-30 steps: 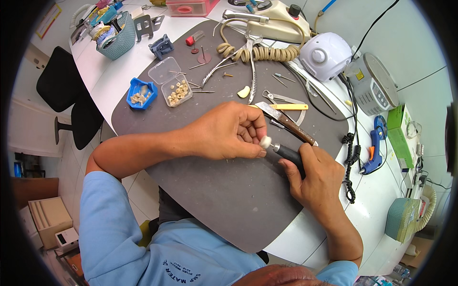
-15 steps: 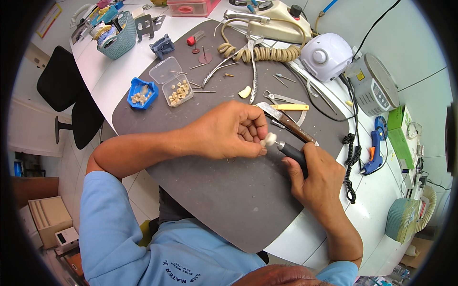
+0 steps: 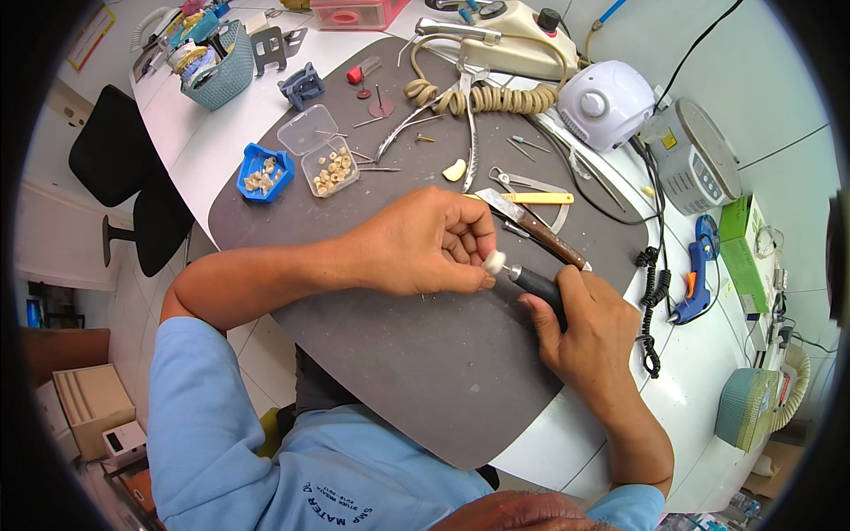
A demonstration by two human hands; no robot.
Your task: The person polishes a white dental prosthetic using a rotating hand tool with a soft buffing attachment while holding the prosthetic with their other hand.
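My right hand (image 3: 584, 327) is wrapped round a black rotary handpiece (image 3: 540, 288) with a white round wheel (image 3: 494, 261) on its tip. My left hand (image 3: 452, 252) has curled fingers, thumb and fingertips at the wheel; whatever small piece they grip is hidden by the fingers and wheel. Just beyond the hands lie a wooden-handled knife (image 3: 547, 237), a yellow-handled tool (image 3: 542, 199) and a metal caliper (image 3: 503, 177). A clear open box of small beige pieces (image 3: 332, 173) and a blue tray (image 3: 276, 184) sit beyond my left forearm.
A grey mat (image 3: 398, 372) covers the white desk (image 3: 673, 425). At the back are pliers (image 3: 469, 133), a coiled hose (image 3: 505, 100), a white machine (image 3: 600, 102) and a mesh basket (image 3: 217, 66). On the right are a blue glue gun (image 3: 693, 279) and a green box (image 3: 744, 248).
The handpiece and wheel shifted slightly right half a second ago and are now back to the left, against my left fingertips. My left hand stays in nearly the same place.
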